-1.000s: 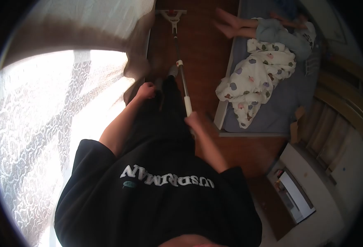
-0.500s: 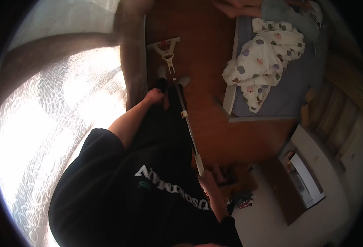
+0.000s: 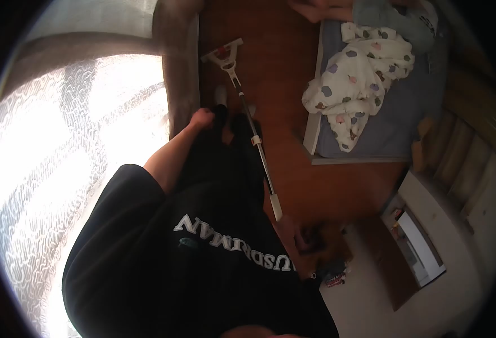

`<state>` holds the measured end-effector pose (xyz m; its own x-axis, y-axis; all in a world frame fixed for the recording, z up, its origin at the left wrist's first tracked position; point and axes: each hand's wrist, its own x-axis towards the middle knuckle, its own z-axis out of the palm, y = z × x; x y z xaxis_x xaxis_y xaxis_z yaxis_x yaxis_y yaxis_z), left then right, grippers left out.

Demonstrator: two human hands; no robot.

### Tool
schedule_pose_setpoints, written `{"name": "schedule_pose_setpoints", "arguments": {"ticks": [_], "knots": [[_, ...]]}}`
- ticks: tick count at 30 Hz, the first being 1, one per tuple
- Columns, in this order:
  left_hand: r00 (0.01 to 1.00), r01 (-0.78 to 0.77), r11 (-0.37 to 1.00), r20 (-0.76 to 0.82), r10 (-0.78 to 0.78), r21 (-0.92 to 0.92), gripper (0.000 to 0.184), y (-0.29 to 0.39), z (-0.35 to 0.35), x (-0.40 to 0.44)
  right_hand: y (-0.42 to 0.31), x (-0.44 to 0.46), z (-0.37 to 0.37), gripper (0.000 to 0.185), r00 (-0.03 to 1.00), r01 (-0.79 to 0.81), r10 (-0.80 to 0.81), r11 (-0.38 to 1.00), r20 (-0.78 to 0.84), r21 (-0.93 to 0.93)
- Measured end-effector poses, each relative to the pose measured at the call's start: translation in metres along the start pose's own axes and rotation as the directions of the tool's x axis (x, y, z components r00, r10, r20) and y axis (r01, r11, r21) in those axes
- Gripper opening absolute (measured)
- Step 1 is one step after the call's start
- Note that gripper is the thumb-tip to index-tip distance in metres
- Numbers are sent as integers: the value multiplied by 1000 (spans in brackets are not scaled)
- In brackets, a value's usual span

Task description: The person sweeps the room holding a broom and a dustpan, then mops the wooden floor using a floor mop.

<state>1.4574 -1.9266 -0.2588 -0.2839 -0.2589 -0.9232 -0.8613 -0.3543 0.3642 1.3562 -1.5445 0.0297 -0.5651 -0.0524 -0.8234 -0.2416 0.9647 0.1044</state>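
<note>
Looking straight down past a black shirt (image 3: 214, 281) with white lettering across the chest, and there's a mop (image 3: 256, 141) running at a slant over the reddish-brown wood floor (image 3: 338, 188). Its wide head (image 3: 223, 50), pale with a bit of red on it, is out beyond the wearer's feet (image 3: 220, 94), on the strip of floor between the curtain side and the bed (image 3: 405, 129). The pole comes back along the right leg, with a white collar partway and a white grip (image 3: 276, 208) at the near end. That's where the right hand (image 3: 284, 226) is, pretty dim and blurry and partly lost against the shirt, but it looks wrapped around the end of that grip. The left hand (image 3: 202, 118) has no hold on the mop; it hangs by the left leg, near the brown curtain edge (image 3: 181, 73), and it's too soft for me to tell if the fingers are spread or pressed together. Bright light pours through the patterned sheer curtain (image 3: 79, 146) on the left. Over on the right, the bed has a grey-blue sheet and a bunched white blanket (image 3: 346, 84) with coloured blobs, plus another person (image 3: 391, 21) lying at the far end, bare legs poking past the edge.
</note>
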Motion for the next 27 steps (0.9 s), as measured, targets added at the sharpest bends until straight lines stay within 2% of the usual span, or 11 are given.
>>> {"name": "schedule_pose_setpoints", "arguments": {"ticks": [2, 4, 8, 11, 13, 15, 19, 21, 22, 24, 27], "knots": [[1000, 3, 999, -25, -4, -37, 22, 3, 0, -12, 29, 25, 18, 18, 999, 33, -33, 999, 12, -5], [997, -67, 997, -29, 66, -36, 22, 12, -2, -28, 31, 32, 14, 18, 998, 58, -58, 998, 28, -8], [998, -53, 997, -19, 52, -60, 23, 14, -19, -17, 9, 32, -5, 13, 996, 13, -18, 998, 83, 54], [999, -35, 991, -27, 39, 127, 22, 3, -23, -28, 7, 15, -9, 11, 992, -18, 8, 997, 130, 76], [987, -40, 998, -153, 47, 49, 22, 13, -33, -28, -12, 47, -3, 11, 995, 23, -32, 994, 90, 103], [986, -87, 995, -138, 93, 48, 21, 19, -32, -36, -5, 61, 17, 14, 981, -35, 10, 991, 194, 131], [993, -77, 995, -98, 72, -57, 22, 20, -29, -40, -43, 64, -1, 12, 969, -86, 46, 984, 243, 158], [990, -106, 994, -99, 102, -33, 22, 23, -38, -37, -47, 86, 20, 10, 993, 120, -121, 978, -4, 173], [992, -103, 995, -77, 104, 17, 23, 18, -36, -36, -55, 86, 18, 10, 994, 108, -109, 977, -4, 183], [992, -114, 991, -54, 118, 70, 24, 14, -30, -33, -80, 100, 4, 28, 983, -54, -35, 885, 180, 463], [996, -53, 996, -64, 58, 77, 23, 13, -29, -32, -131, 140, -7, 20, 992, 101, -122, 926, 36, 363]]}}
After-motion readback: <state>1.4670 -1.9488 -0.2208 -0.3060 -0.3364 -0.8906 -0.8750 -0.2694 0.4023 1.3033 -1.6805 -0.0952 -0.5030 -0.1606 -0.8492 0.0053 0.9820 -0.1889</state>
